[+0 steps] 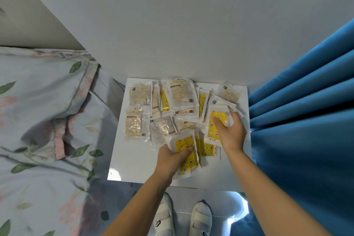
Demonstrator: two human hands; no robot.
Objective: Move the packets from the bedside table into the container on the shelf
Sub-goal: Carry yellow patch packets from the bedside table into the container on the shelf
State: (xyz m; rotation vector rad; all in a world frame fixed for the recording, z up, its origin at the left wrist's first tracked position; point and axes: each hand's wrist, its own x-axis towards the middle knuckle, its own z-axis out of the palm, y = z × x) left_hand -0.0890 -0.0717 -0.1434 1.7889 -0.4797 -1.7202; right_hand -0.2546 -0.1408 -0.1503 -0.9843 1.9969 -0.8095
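Left hand [173, 156] curls round a yellow-patterned packet [184, 152] at the near middle of the surface [132, 166], thumb across its face, fingers tucked under its left edge; packet's long axis runs near-to-far, tilted slightly right. Right hand [229, 130] grips a second yellow packet [215, 126] at the right side, thumb on top, fingers wrapped over its far right corner; may be more than one packet in that grip, stack edges blur together. Both hands full, neither lifted clear as far as the view shows.

Loose packets [172, 105] spread across the far and left half of the white surface, most showing the printed beige back, a few overlapping; they lie ahead and left of the hands, so left hand is nearer to the bulk. One more yellow packet [207, 148] lies flat between the two hands.

Container and shelf not in view, so contents unknown. Judgement: early stage, most packets not moved; next move needs a turn away from the surface to find the shelf.

Bed with floral bedding [42, 111] left, blue curtain [306, 101] right, white shoes [201, 216] below
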